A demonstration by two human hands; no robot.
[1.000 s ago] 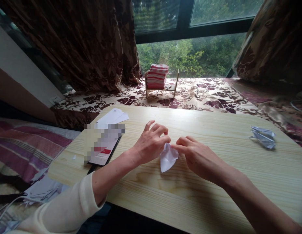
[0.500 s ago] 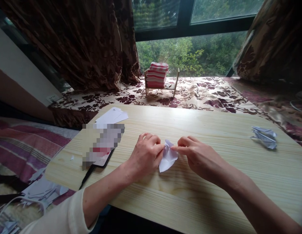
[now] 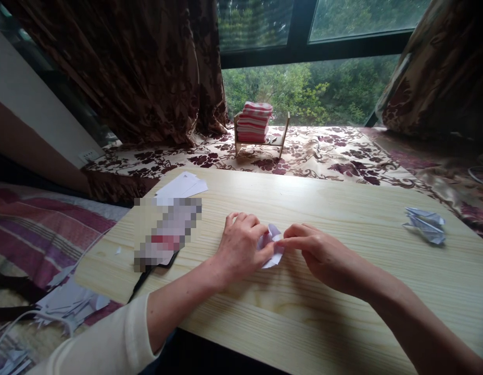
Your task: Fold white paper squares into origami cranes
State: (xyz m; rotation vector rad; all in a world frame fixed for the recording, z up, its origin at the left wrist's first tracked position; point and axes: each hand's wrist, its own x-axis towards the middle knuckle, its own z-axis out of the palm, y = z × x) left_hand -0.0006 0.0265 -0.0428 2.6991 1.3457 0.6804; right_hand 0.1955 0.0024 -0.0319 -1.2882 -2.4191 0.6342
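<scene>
A small white folded paper (image 3: 273, 247) lies on the light wooden table (image 3: 304, 307), partly hidden between my two hands. My left hand (image 3: 241, 247) is curled over its left side, with thumb and fingers pinching the paper. From the right, my right hand (image 3: 317, 252) pinches the paper's upper edge with forefinger and thumb. Both hands rest low on the tabletop and nearly touch each other.
A finished folded paper figure (image 3: 426, 225) sits near the table's right edge. A phone (image 3: 165, 237) and white paper sheets (image 3: 181, 187) lie at the table's left. Paper scraps (image 3: 65, 302) and a cable lie on the bed beside it. A small wooden rack with striped cloths (image 3: 257, 125) stands by the window.
My left hand has come down and closed over the paper, covering most of it. The paper now lies flatter on the table. My right hand has kept its pinch.
</scene>
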